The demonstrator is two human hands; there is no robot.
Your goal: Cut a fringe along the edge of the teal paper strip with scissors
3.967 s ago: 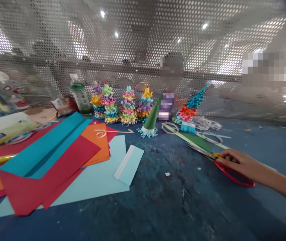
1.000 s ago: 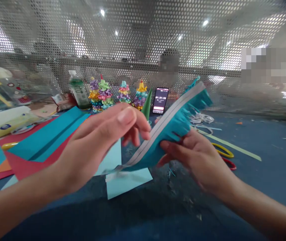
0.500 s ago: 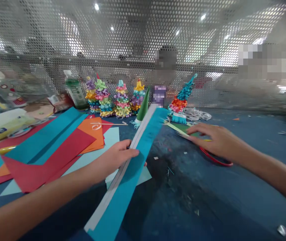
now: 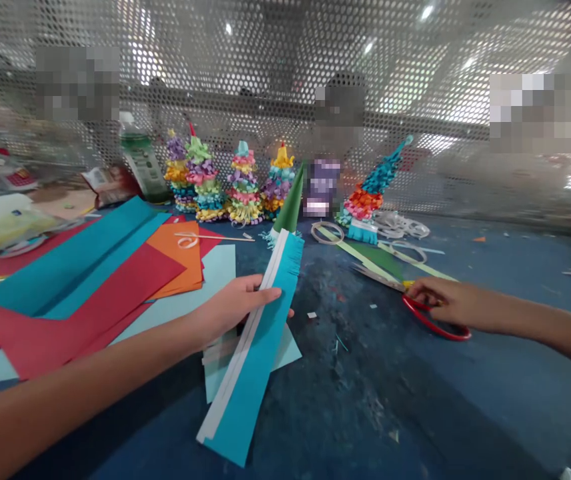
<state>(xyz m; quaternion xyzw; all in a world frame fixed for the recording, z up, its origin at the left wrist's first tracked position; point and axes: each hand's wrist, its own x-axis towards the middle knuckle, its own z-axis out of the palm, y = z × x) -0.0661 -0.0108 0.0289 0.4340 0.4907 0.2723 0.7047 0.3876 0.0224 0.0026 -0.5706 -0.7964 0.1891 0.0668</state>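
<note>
My left hand (image 4: 239, 305) is closed on a long blue paper strip (image 4: 260, 360), thumb on top and fingers beneath. A white band of tape runs along the strip's left side, and its far right corner is cut into a short fringe. Over at the right, my right hand (image 4: 438, 301) is closed round the red handles of a pair of scissors (image 4: 435, 328), which lies on the table with its blades pointing left. Just beyond the strip's far end stands a green paper cone (image 4: 291, 207) with a pale blue fringe at its base.
Red paper sheets (image 4: 115, 300), orange sheets (image 4: 178, 257) and folded blue paper (image 4: 80, 260) lie at the left. Several fringed paper cones (image 4: 245, 187) stand along a perforated metal screen (image 4: 265, 73). A green bottle (image 4: 143, 163) and tape rolls (image 4: 328, 233) are near it.
My right hand has moved from above the scissors onto their handles and closed there. The strip in my left hand has tilted, its far end now lower and nearer.
</note>
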